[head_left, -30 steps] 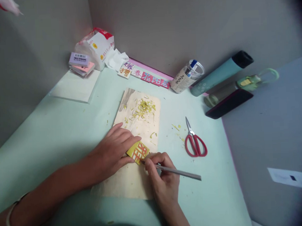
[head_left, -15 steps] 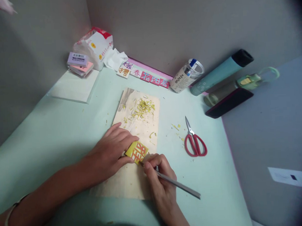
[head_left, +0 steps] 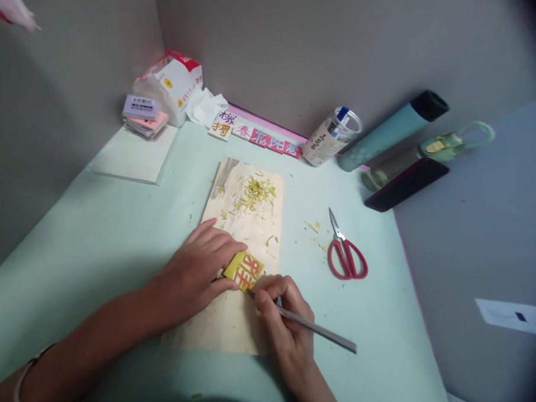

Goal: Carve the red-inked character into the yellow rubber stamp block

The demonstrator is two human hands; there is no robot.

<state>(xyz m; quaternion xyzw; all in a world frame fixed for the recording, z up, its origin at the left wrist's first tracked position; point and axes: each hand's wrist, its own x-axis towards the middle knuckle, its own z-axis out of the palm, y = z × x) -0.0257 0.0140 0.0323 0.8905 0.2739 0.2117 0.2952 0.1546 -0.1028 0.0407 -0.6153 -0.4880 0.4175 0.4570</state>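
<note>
A small yellow block (head_left: pixel 244 271) with a red carved character lies on a pale wooden board (head_left: pixel 246 225). My left hand (head_left: pixel 202 269) presses down on the block's left side, fingers curled over its edge. My right hand (head_left: pixel 284 319) is closed round a thin grey carving knife (head_left: pixel 318 330), whose tip meets the block's lower right edge. Yellow shavings (head_left: pixel 252 193) are scattered on the board's far half.
Red scissors (head_left: pixel 347 254) lie right of the board. Along the back wall are carved blocks (head_left: pixel 256 133), a tissue pack (head_left: pixel 174 83), stacked erasers (head_left: pixel 142 114), a jar (head_left: pixel 331 136), a teal bottle (head_left: pixel 391 130), a green bottle (head_left: pixel 430 152) and a dark phone (head_left: pixel 407 183). A clear sheet (head_left: pixel 133 156) lies at the left.
My right hand tilted the knife so its handle dropped toward me, then stayed there. The left hand and the block have hardly moved.
</note>
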